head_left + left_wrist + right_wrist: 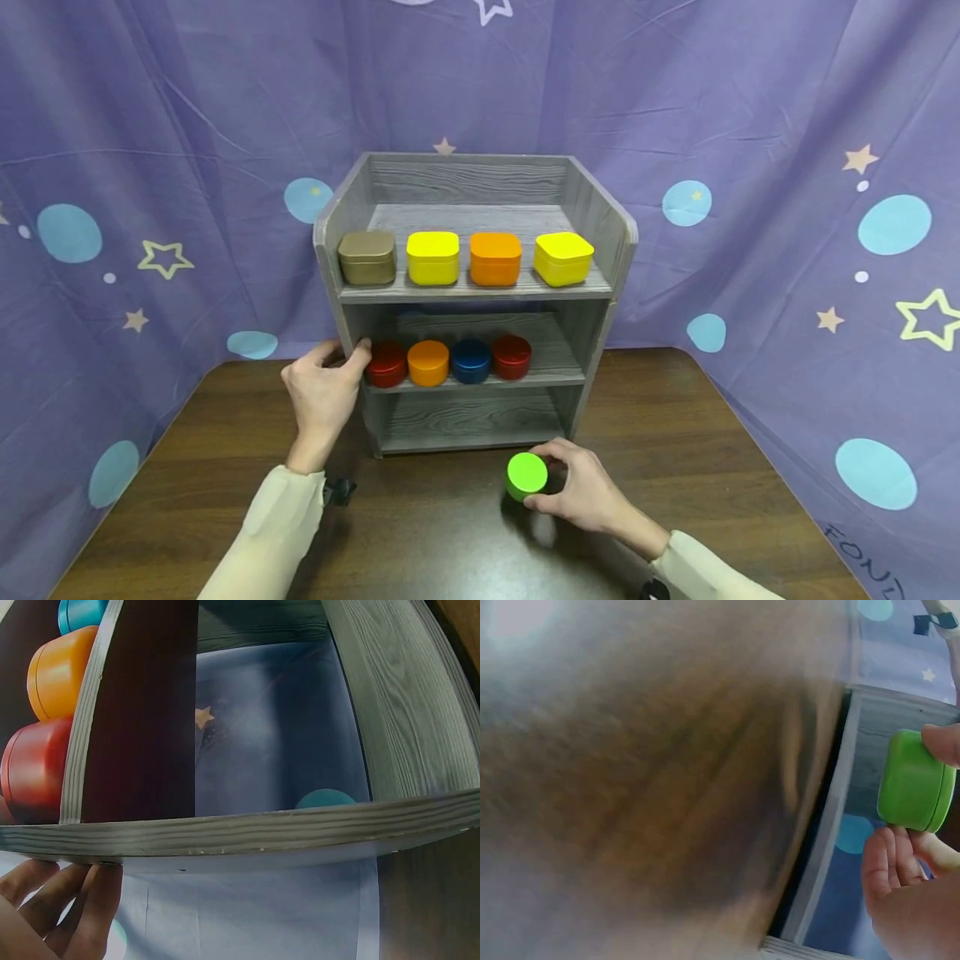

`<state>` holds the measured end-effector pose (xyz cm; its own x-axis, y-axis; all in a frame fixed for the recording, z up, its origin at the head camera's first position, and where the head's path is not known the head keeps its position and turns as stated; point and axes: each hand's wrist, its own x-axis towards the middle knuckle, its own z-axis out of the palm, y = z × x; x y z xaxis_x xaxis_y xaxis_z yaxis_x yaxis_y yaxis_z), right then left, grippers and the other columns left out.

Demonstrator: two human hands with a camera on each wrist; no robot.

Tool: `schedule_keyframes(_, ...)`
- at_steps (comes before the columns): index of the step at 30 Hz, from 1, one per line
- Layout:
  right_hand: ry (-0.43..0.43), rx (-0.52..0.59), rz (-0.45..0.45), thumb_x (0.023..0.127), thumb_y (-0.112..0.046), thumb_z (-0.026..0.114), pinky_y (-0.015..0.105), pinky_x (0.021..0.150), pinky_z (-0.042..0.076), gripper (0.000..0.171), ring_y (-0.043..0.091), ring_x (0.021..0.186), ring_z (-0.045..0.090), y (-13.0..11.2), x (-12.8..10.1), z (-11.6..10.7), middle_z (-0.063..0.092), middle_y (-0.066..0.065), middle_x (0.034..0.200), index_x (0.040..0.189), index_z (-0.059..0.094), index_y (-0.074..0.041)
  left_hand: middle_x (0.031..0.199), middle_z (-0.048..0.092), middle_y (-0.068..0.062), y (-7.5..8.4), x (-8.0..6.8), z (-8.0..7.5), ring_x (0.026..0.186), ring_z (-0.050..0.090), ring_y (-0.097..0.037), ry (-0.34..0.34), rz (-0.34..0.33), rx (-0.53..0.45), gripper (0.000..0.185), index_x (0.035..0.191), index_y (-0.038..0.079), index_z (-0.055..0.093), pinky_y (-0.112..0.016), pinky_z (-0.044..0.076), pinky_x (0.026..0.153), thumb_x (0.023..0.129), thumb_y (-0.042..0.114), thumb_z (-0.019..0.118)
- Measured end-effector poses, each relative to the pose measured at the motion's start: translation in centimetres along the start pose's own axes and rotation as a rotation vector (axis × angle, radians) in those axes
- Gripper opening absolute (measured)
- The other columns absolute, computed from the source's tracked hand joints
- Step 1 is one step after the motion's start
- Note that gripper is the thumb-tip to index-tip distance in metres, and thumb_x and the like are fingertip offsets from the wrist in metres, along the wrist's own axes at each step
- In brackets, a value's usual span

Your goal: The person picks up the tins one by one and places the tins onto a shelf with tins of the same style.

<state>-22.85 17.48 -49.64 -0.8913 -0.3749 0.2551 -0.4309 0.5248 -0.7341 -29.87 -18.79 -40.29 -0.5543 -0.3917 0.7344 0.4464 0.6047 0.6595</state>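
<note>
A grey wooden shelf unit (600,221) stands on the brown table. My left hand (324,392) grips its left side panel at the height of the middle shelf; in the left wrist view its fingers (71,911) lie against the panel's edge. My right hand (581,487) holds a round green tin (527,475) on the table just in front of the shelf's lowest level; the right wrist view shows the green tin (913,781) pinched between thumb and fingers. The middle shelf carries a red tin (386,364), an orange tin (428,362), a blue tin (471,360) and another red tin (512,356).
On the top shelf sit a brown square tin (367,257), two yellow ones (432,257) (563,257) and an orange one (495,257). A purple curtain with stars and dots (787,167) hangs behind and beside the table (712,450).
</note>
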Motion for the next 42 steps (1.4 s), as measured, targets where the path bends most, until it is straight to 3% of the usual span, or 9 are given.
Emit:
schedule_keyframes(5,0.021,-0.004,0.024,0.075,-0.019,0.099,0.034,0.091,0.064,0.053,0.010,0.098,0.074,-0.7,0.7,-1.0,0.076,0.004,0.112,0.121,0.076,-0.006,0.069,0.078,-0.017,-0.1,0.0,0.0,0.063,0.050,0.023,0.007,-0.002,-0.002,0.019,0.076,0.002,0.081,-0.008,0.036,0.062,0.084,0.017,0.086)
schedule_keyframes(15,0.118,-0.058,0.066,0.075,-0.020,0.098,0.026,0.086,0.059,0.053,0.012,0.093,0.074,-2.6,2.5,-3.3,0.077,0.002,0.110,0.121,0.077,-0.007,0.067,0.077,-0.015,-0.1,0.0,0.1,0.061,0.049,0.019,0.021,0.009,-0.008,0.019,0.074,0.003,0.081,-0.009,0.035,0.062,0.085,0.019,0.086)
schedule_keyframes(24,0.201,-0.063,0.090,0.075,-0.022,0.098,0.028,0.084,0.057,0.054,0.018,0.096,0.073,-4.0,3.5,-5.4,0.079,0.009,0.113,0.122,0.076,-0.005,0.069,0.078,-0.017,-0.1,0.0,0.1,0.063,0.048,0.023,0.011,-0.004,0.004,0.019,0.076,0.002,0.081,-0.009,0.035,0.062,0.083,0.019,0.086)
schedule_keyframes(31,0.212,-0.064,0.168,0.077,-0.024,0.095,0.026,0.083,0.055,0.053,0.017,0.096,0.072,-4.7,3.8,-6.0,0.079,0.008,0.114,0.124,0.077,-0.008,0.071,0.079,-0.017,-0.1,0.0,0.1,0.065,0.048,0.025,0.006,-0.005,0.000,0.019,0.077,0.002,0.082,-0.008,0.035,0.063,0.083,0.019,0.087)
schedule_keyframes(42,0.294,-0.080,0.184,0.078,-0.024,0.096,0.031,0.084,0.055,0.053,0.023,0.096,0.071,-5.9,4.3,-7.0,0.078,0.012,0.113,0.123,0.077,-0.005,0.071,0.079,-0.018,-0.1,0.0,0.1,0.065,0.048,0.025,0.009,-0.010,-0.004,0.019,0.076,0.001,0.081,-0.008,0.036,0.063,0.083,0.018,0.087)
